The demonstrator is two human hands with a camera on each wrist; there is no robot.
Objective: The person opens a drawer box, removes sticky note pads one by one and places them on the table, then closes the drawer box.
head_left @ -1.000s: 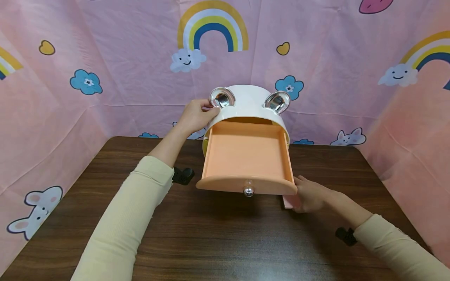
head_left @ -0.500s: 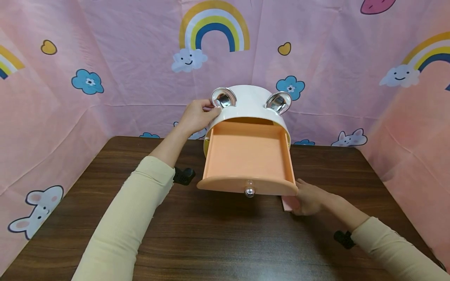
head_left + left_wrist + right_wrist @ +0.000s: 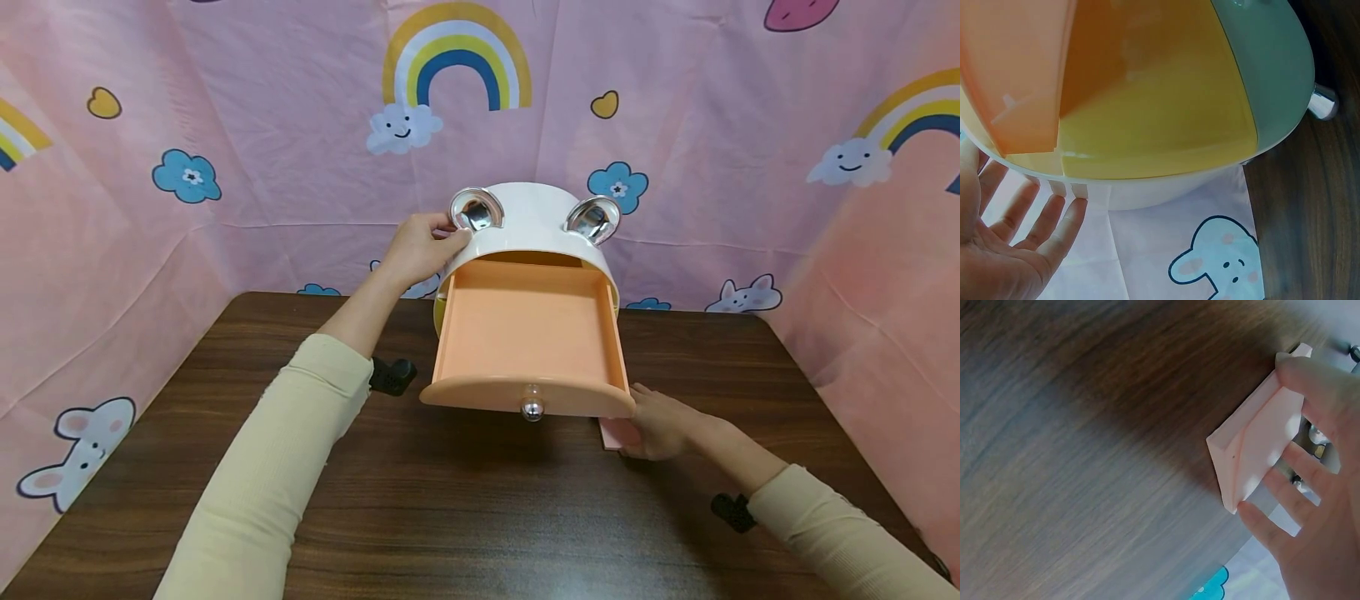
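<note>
A white rounded drawer box [image 3: 536, 218] with two silver ears [image 3: 477, 208] stands at the table's back. Its peach top drawer [image 3: 528, 321] is pulled out and shows a bare floor, with a silver knob [image 3: 532, 409] in front. My left hand [image 3: 422, 248] touches the box's left side beside an ear; the left wrist view shows its fingertips against the white wall, under a yellow panel [image 3: 1160, 112] and a green panel [image 3: 1272, 75]. Below the drawer's right corner, my right hand [image 3: 660, 425] grips a pale pink flat piece [image 3: 1266, 434] by its edges.
The dark wooden table [image 3: 465, 517] spreads out in front of the box. A pink patterned cloth [image 3: 300, 150] hangs behind and at both sides. In the left wrist view, a short silver part [image 3: 1322, 102] juts from the box near the tabletop.
The right hand has shifted slightly toward the near side with the pale pink piece. The left hand, the box and the drawer look the same.
</note>
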